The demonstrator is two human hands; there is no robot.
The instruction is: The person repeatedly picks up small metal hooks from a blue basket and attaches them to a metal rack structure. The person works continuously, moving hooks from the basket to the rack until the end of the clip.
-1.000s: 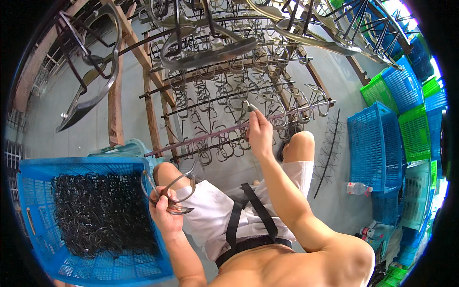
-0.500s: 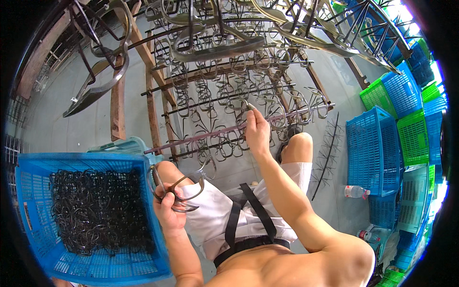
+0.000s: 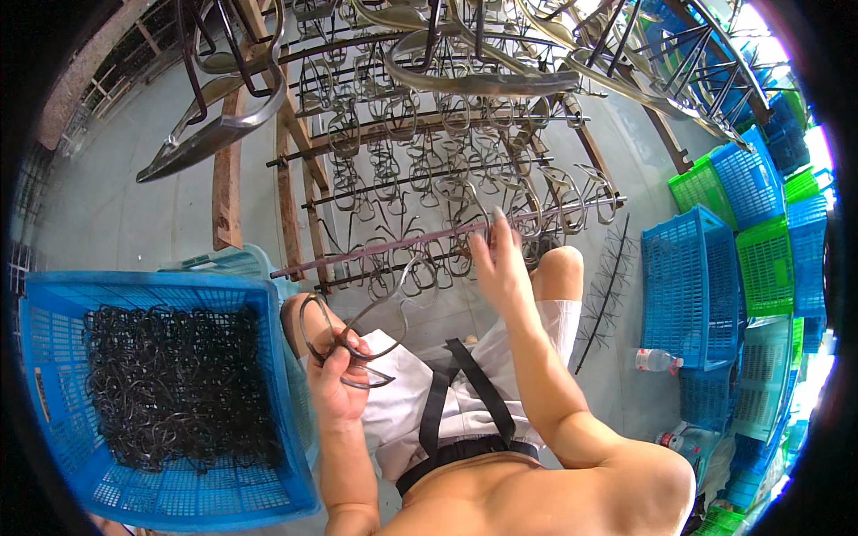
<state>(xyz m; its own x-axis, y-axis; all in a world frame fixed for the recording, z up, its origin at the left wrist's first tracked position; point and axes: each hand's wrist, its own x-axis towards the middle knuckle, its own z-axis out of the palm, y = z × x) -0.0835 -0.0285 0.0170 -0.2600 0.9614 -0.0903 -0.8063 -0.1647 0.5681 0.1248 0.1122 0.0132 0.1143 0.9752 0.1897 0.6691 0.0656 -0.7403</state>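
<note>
Left hand: I grasp dark metal loops over my shorts.
Right hand: released, I hold it spread near the purple rod.
Crate: blue, at my left.

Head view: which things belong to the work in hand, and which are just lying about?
Apparently in the work:
left hand, gripping curved metal pieces
right hand, close to the purplish rod
blue basket holding dark metal pieces

Apparently just lying about:
clear bottle at the right
spiky dark rod on the floor
</note>
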